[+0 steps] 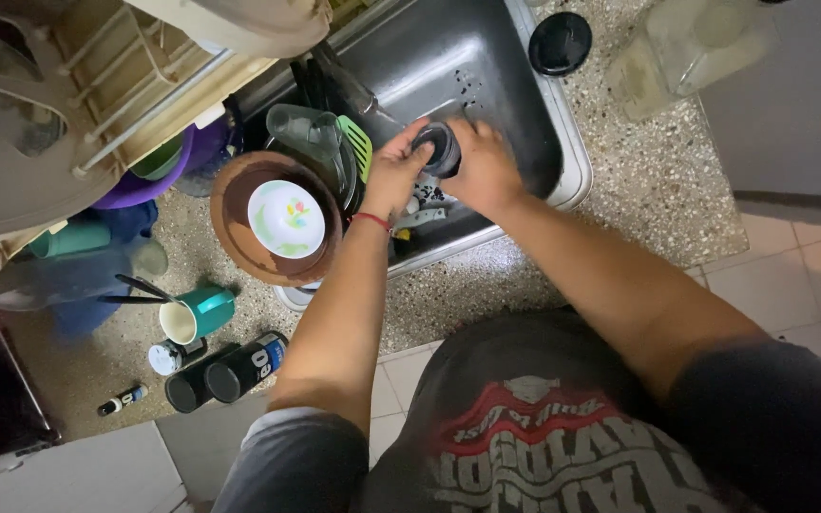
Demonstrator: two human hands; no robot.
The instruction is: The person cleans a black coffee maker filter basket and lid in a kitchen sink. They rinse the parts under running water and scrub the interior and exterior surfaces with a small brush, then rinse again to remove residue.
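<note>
Dark round lid (441,147) over the steel sink (486,66), gripped by left hand (393,176) and right hand (482,171).

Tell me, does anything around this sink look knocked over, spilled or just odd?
Two things stand out. A teal mug lies tipped on its side on the speckled counter, and two dark cans lie flat beside it. Dark specks dot the sink wall. Both hands, left hand and right hand, grip a dark round object.
</note>
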